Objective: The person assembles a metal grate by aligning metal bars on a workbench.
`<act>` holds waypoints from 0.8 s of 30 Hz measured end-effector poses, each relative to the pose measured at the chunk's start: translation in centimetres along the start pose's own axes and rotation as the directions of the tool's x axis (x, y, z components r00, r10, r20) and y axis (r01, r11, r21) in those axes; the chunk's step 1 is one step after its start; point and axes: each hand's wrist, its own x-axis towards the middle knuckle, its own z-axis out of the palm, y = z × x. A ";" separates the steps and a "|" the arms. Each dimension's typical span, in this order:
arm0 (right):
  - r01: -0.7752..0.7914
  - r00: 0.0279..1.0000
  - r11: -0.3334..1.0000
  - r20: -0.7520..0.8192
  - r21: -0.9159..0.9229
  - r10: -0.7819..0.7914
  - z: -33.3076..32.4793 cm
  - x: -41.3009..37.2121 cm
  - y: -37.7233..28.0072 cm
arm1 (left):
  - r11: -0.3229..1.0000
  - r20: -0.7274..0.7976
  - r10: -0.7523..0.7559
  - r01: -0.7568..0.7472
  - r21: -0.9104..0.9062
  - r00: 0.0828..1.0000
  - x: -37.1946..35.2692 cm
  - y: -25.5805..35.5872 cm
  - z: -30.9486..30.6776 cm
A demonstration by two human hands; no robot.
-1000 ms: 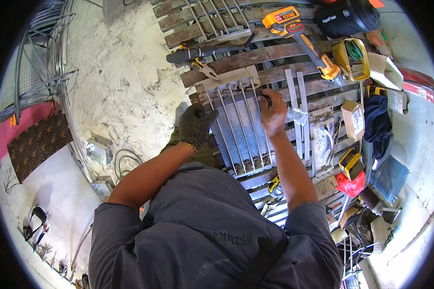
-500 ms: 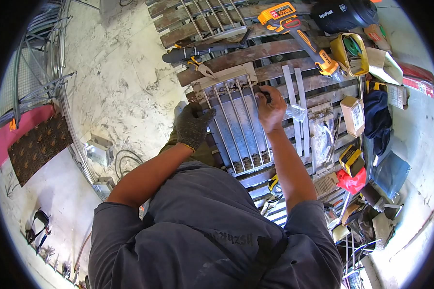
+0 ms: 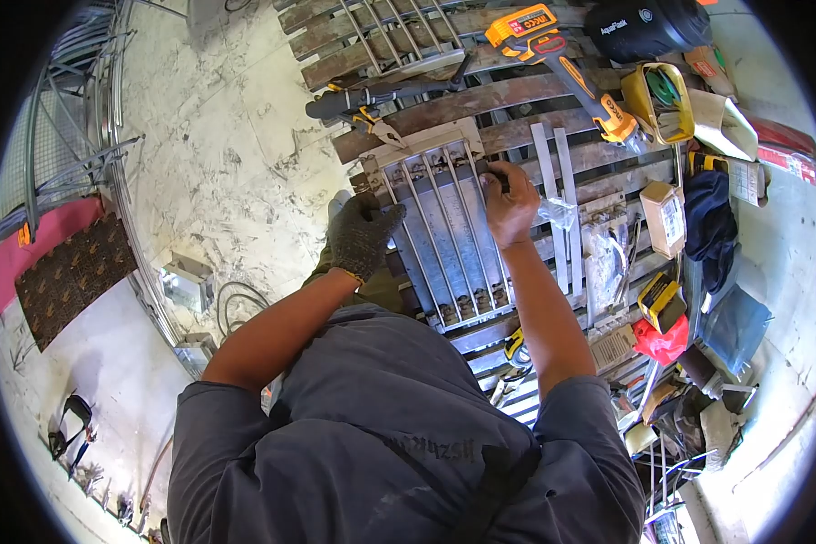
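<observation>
A metal grille [image 3: 461, 238] of parallel rods in a flat frame lies on the slatted bench in front of me. Under its rods is a bluish-grey metal plate [image 3: 437, 238] with a darker strip along its far edge. My left hand [image 3: 363, 238], in a dark knit glove, is closed at the left end of that strip, thumb pointing right. At the right end my bare right hand [image 3: 514, 207] has its fingers curled round the plate's dark edge. The fingers partly hide both ends. Pliers [image 3: 383, 129] with yellow-and-black handles rest at the grille's far left corner.
A yellow cordless angle grinder [image 3: 576, 82] and a black flask [image 3: 648, 29] are at the far right. Two flat metal strips [image 3: 567, 199] lie right of the grille. A tape measure [image 3: 517, 349] sits near my body. Another grille [image 3: 399, 36] lies beyond.
</observation>
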 end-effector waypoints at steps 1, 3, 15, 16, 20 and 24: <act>0.007 1.000 1.000 -0.006 0.002 -0.007 0.0 0.1 -0.1 | 1.000 0.014 -0.007 0.007 -0.017 1.000 -0.1 0.3 -0.2; 0.010 1.000 1.000 -0.010 0.004 -0.010 0.0 0.1 -0.3 | 1.000 0.027 -0.007 0.008 -0.029 1.000 0.1 0.1 -0.2; 0.022 0.999 0.998 0.040 -0.053 -0.020 -0.2 0.5 -0.4 | 0.997 -0.025 0.051 -0.052 -0.053 0.998 0.1 -0.2 -0.1; 0.026 0.999 0.998 0.043 -0.061 -0.023 0.0 0.6 -0.3 | 0.996 -0.038 0.053 -0.056 -0.075 0.998 0.0 0.0 -0.1; 0.031 0.998 0.998 0.053 -0.052 -0.028 0.0 0.8 -0.1 | 0.998 -0.027 0.027 -0.029 -0.049 0.999 0.4 -1.2 0.3; 0.051 0.996 0.998 0.072 -0.049 -0.047 -0.1 0.9 -0.3 | 1.000 0.004 0.004 -0.004 0.003 1.000 0.5 -1.1 -0.1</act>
